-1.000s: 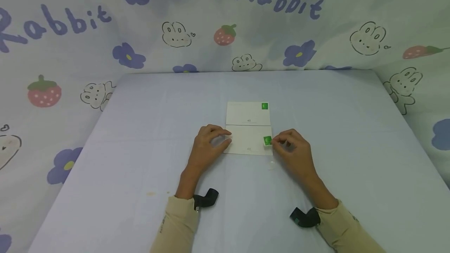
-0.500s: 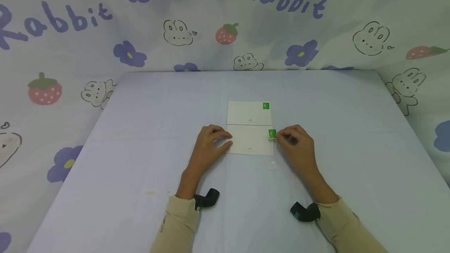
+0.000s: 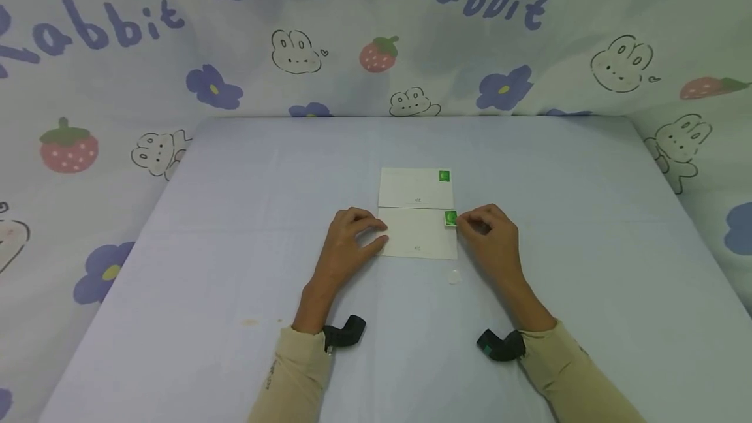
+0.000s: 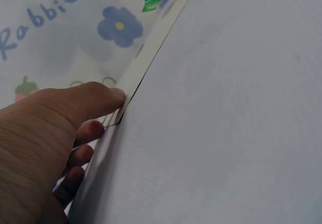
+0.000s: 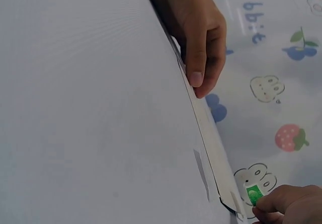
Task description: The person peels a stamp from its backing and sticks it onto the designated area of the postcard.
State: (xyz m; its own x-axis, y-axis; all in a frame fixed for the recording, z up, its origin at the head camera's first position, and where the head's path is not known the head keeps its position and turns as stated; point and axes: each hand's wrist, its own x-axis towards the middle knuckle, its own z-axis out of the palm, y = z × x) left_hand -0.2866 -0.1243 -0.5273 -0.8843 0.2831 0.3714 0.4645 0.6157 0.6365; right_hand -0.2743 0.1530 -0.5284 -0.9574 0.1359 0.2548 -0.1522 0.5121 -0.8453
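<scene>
In the head view my right hand pinches a small green stamp by its right edge. The stamp stands over the upper right corner of the nearer white envelope. Seen from the right wrist, the stamp is tilted up off the paper between thumb and finger. My left hand rests at that envelope's left end, thumb and fingers parted. Its thumb touches the envelope's edge in the left wrist view. Just behind lies another white envelope with a green stamp in its upper right corner.
A small pale scrap lies on the white tablecloth in front of the nearer envelope. Behind the table hangs a patterned curtain with rabbits, flowers and strawberries. Black wrist cameras sit at both sleeves.
My right hand has carried the stamp away from me, first drifting right past the envelope's edge, then back left to its upper right corner. My left hand has stayed in place.
</scene>
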